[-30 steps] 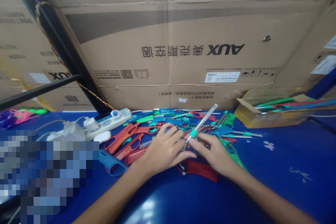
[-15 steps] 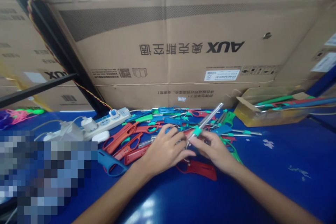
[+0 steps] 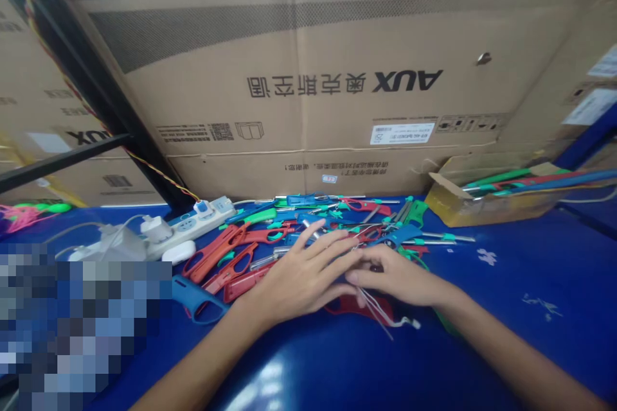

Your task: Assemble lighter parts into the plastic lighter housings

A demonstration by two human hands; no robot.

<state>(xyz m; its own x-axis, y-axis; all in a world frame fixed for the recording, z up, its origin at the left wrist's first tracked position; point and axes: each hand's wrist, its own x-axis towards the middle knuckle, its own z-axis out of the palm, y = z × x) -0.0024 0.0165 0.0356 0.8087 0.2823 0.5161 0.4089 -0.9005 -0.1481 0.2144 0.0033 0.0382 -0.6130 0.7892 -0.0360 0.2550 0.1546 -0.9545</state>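
My left hand reaches over a pile of lighter parts, fingers stretched out and spread, their tips at my right hand. My right hand is closed, thumb against bent fingers, on thin white wires that trail toward me and end in a small white tip. A small dark piece shows inside its curl, too hidden to name. Below the hands lies a red lighter handle shell, partly covered. Red handle shells and a blue shell lie left of my left hand. Metal tubes with green collars lie beyond my right hand.
A white power strip with plugged-in chargers stands at the left on the blue tabletop. An open cardboard box with long coloured lighters sits at the back right. Large cardboard cartons form the back wall; a black metal post rises at left.
The metal tube with the green collar no longer stands up from my right hand. Thin white wires now hang from it instead. My left fingers have straightened out.
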